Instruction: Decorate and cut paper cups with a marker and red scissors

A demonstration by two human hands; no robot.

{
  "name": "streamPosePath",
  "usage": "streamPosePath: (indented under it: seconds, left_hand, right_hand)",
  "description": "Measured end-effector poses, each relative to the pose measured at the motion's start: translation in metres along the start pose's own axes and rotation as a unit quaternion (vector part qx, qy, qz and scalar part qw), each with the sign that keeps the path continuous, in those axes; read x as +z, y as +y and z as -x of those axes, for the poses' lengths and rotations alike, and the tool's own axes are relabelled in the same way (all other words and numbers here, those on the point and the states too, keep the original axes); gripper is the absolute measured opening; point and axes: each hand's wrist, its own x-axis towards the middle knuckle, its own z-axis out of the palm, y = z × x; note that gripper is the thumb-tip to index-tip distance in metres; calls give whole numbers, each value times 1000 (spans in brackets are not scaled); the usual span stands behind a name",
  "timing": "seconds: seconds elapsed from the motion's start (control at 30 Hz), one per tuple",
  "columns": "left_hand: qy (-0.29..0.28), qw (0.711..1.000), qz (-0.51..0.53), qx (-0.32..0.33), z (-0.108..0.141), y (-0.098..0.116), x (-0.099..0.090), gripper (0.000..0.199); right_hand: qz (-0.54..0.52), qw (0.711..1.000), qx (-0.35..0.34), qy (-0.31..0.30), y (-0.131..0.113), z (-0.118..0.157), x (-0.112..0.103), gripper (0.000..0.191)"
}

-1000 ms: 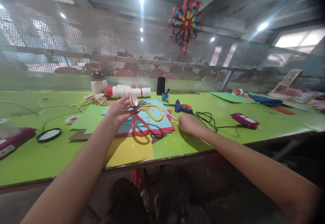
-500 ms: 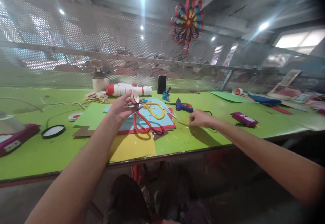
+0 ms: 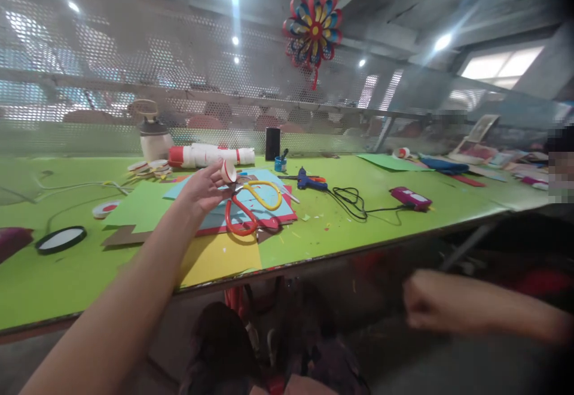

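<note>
My left hand [image 3: 205,189] holds a small white paper cup-like piece with a red rim [image 3: 228,171], along with large scissors with one red and one yellow handle [image 3: 262,195]. These are above light blue, green and red paper sheets [image 3: 273,204] near the table's front edge. A yellow sheet [image 3: 219,260] lies at that edge. My right hand [image 3: 426,299] is off the table at the lower right, curled and blurred by motion; whether anything is in it cannot be seen.
A blue glue gun [image 3: 309,180] with a black cord lies right of the papers, near a purple power strip [image 3: 410,198]. Behind are a white-and-red roll [image 3: 210,156], a bottle [image 3: 155,141] and a black phone-like block [image 3: 272,144]. Black ring-shaped tape [image 3: 60,239] lies left.
My right hand has moved from the table, where it was beside a thin yellow strip, to the lower right past the front edge. My left hand keeps its hold. The view has turned slightly right.
</note>
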Motion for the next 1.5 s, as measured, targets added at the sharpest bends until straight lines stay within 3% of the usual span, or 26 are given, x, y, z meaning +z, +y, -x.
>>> streamPosePath:
  seconds: [0.07,0.13,0.23,0.37,0.5,0.6,0.8,0.9,1.03,1.13,1.23,1.37,1.5]
  left_hand:
    - [-3,1000,-11,2,0,-2,1,19]
    - [-3,1000,-22,3,1,-3,0,18]
    - [0,999,-33,8,0,-2,-3,17]
    - [8,999,-30,20,-2,1,-7,16]
    - [14,999,-21,22,-3,2,-7,17]
    - [14,1000,-17,20,-2,2,-4,19]
    - [10,1000,-15,20,0,1,-1,19]
    - [7,1000,-18,17,0,-2,0,18]
    - [5,1000,-20,13,0,-4,1,19]
    - [11,1000,-21,13,-1,-2,-1,19]
    - [20,999,-18,16,-2,1,-5,19]
    - [29,999,-10,24,-3,5,-7,17]
    - [40,999,2,31,-4,8,-6,17]
  right_hand:
    - [27,997,-43,61,-6,-28,-22,16]
    - [58,988,-45,134,-12,-69,-47,25]
    - [94,977,-36,186,-22,-137,-70,28]
    - [126,969,-35,211,-32,-200,-64,32]
    - [145,963,-49,221,-33,-220,-47,35]
    - [139,961,-73,228,-30,-207,-38,35]
    - [81,946,-189,253,-33,-118,-12,20]
    - [41,927,-222,299,-35,-94,-12,15]
    - [36,908,-239,341,-40,-121,-22,19]
    - [53,904,-287,312,-55,-151,-21,27]
    - [63,902,-308,296,-65,-150,-6,32]
    - [67,901,-279,327,-45,-86,28,41]
    - [75,887,-247,383,-5,-4,42,21]
